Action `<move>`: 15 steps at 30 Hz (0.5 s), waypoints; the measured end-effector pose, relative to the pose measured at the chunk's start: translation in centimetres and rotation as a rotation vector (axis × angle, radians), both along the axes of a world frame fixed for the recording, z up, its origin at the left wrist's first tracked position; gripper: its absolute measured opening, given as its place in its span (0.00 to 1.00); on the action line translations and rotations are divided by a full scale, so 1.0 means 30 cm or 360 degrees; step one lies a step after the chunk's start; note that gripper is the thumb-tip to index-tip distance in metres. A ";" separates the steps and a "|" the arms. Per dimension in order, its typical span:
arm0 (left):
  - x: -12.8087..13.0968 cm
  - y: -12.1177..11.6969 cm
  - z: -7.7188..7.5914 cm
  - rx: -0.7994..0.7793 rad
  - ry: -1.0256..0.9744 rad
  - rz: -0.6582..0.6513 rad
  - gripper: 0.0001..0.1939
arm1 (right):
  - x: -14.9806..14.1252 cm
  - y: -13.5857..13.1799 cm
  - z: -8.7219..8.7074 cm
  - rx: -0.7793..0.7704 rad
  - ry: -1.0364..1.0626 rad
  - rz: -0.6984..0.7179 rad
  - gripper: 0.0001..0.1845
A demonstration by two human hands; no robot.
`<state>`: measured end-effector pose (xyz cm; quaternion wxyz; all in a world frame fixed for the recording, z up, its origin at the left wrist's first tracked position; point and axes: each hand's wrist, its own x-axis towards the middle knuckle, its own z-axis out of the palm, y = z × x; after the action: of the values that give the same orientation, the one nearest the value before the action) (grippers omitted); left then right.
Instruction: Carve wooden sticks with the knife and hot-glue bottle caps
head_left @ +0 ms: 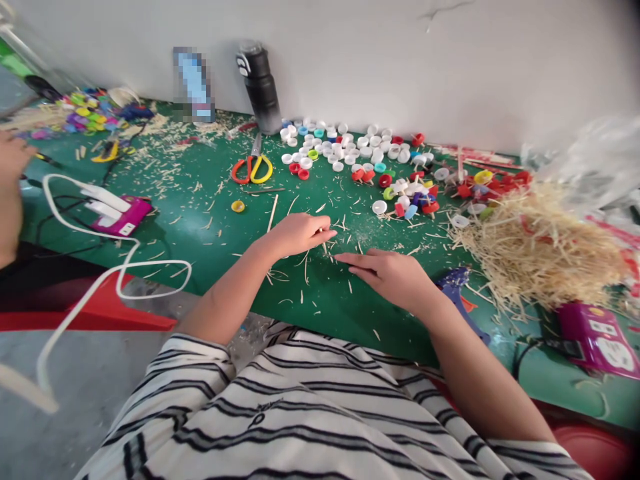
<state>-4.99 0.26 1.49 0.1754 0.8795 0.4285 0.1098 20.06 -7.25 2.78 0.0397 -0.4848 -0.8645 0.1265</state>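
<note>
My left hand (pixel 303 233) is closed in a pinch just above the green tabletop. A short piece of thin wooden stick (pixel 325 248) pokes down below its fingertips. Close by on the right, my right hand (pixel 387 272) points toward that stick, its index finger stretched along and its other fingers curled in. What the right hand grips, if anything, is too small to make out. Pale wood shavings (pixel 306 268) lie scattered under and around both hands. A longer wooden strip (pixel 273 213) rests beyond my left wrist.
Scissors (pixel 253 168) and a yellow cap (pixel 238 207) lie ahead. White bottle caps (pixel 367 147) spread before a black bottle (pixel 263 93). A pile of wood strips (pixel 555 247) and a purple box (pixel 597 340) sit right. At left are a white cable (pixel 127 267) and another person's arm (pixel 10 200).
</note>
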 end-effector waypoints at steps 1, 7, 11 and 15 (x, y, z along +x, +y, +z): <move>0.001 -0.001 0.001 -0.0011 -0.0017 0.0003 0.16 | -0.001 0.000 -0.001 -0.0006 0.0021 0.0003 0.22; 0.005 -0.007 0.006 -0.0069 -0.0160 0.0042 0.15 | -0.005 -0.005 0.005 0.0066 -0.0069 -0.0054 0.22; 0.004 -0.010 0.008 -0.0018 -0.0293 0.0094 0.15 | 0.003 -0.008 0.005 0.0011 -0.0034 -0.0020 0.22; -0.003 -0.013 0.004 0.0080 -0.0428 0.0176 0.15 | 0.012 -0.006 -0.002 -0.0065 0.0115 0.0042 0.22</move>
<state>-5.08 -0.12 1.62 0.2028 0.8360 0.4461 0.2468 20.43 -7.43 2.71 0.0592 -0.4690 -0.8662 0.1620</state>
